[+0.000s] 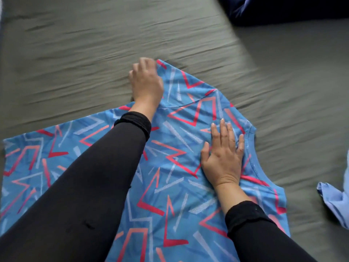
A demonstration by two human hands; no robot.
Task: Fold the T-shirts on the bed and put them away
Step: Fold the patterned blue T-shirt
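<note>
Covering most of the view, the bed wears a grey-green sheet rumpled into long shallow creases. On it lies a thin, smooth blue T-shirt, spread nearly flat and printed with angular red, coral and white zigzags; its stitched neckline curves at the right edge. Black knit sleeves reach across it. The left hand curls its fingers round the sleeve corner at the far edge, pinching the cloth. The right hand presses flat, fingers straight and slightly spread, beside the neckline. A crumpled pale-blue garment lies well apart at the right, dark blue fabric beyond.
</note>
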